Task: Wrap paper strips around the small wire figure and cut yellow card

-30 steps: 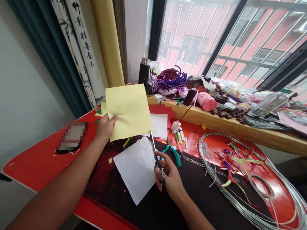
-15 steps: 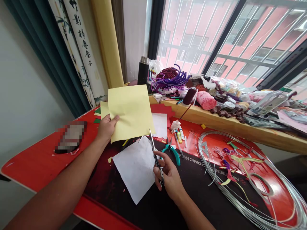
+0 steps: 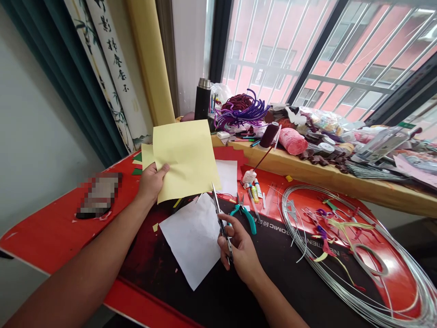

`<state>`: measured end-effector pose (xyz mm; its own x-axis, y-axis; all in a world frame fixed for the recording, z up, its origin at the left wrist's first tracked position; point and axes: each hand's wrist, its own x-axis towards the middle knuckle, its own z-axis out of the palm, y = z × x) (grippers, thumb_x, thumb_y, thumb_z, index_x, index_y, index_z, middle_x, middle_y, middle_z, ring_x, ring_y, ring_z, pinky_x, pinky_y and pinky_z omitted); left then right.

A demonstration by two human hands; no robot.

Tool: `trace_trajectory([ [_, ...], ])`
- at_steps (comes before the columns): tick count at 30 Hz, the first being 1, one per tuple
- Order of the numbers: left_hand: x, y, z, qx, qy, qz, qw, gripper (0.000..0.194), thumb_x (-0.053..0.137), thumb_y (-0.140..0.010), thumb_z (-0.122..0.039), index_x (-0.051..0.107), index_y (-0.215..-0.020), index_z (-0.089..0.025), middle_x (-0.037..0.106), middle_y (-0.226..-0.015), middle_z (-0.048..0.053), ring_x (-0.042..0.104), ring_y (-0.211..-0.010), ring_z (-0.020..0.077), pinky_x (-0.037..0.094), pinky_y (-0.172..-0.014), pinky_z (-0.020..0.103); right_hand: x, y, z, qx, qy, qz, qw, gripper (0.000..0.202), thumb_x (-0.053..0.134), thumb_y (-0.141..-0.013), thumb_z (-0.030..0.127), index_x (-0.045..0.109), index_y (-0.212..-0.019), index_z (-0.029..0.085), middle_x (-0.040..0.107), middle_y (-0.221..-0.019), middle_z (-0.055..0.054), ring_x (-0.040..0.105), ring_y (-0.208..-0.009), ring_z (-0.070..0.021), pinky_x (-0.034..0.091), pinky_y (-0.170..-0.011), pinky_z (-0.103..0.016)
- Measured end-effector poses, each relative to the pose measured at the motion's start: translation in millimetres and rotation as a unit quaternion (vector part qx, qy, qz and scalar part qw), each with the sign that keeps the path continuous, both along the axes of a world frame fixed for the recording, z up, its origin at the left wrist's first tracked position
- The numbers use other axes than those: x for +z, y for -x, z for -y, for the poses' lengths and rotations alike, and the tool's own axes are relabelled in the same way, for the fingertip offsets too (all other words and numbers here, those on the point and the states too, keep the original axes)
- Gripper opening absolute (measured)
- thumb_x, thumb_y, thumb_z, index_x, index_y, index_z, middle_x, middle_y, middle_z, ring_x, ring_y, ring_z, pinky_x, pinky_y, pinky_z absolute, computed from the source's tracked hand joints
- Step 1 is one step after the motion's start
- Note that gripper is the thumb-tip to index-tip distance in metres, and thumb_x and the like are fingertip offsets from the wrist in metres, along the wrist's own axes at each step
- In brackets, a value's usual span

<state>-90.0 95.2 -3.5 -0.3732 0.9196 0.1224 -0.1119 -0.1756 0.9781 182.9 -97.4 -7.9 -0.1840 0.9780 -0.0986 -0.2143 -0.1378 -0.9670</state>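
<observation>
One black-handled scissors (image 3: 218, 210), two white sheets (image 3: 191, 243), one pliers (image 3: 251, 222)

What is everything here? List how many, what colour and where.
Table: one, red, foreground
Mat: one, black, on table
Window: one, dark-framed, upper right
Sill: one, wood-coloured, below window
Yellow sheet: one, pale yellow, raised centrally; more yellow behind
Scissors: one pair, silver-black, by yellow sheet
White sheets: two visible, white, centre
Pliers: one pair, teal-handled, right of scissors
Wire coil: one, silvery, table's right
Bottle: one, white, near sill
Flask: one, black, on sill
Cords: several, purple and maroon, on sill
Spool: one, dark purple, on sill
Blurred object: one, colour unclear, table's left
Curtain: one, teal, far left
Left-hand fingers: one hand, holding yellow sheet
Right-hand fingers: one hand, holding scissors
</observation>
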Motion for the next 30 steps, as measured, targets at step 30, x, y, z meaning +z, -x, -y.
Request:
trace_trajectory([
  [30,0.6,-1.8,1.8,-0.008,0.001,-0.002,1.000,0.040,0.086,-0.071,-0.049,0.076,-0.099,-0.022,0.082,-0.098,0.009,0.078,-0.092,0.0333,0.064,-0.079,0.042,1.1,1.2,0.3,-0.007,0.005,-0.007,1.000,0.067,0.087,-0.083,0.055,0.061,-0.138,0.027,0.045,-0.077,0.010,0.041,-0.039,-0.0025,0.038,-0.036,-0.019],
])
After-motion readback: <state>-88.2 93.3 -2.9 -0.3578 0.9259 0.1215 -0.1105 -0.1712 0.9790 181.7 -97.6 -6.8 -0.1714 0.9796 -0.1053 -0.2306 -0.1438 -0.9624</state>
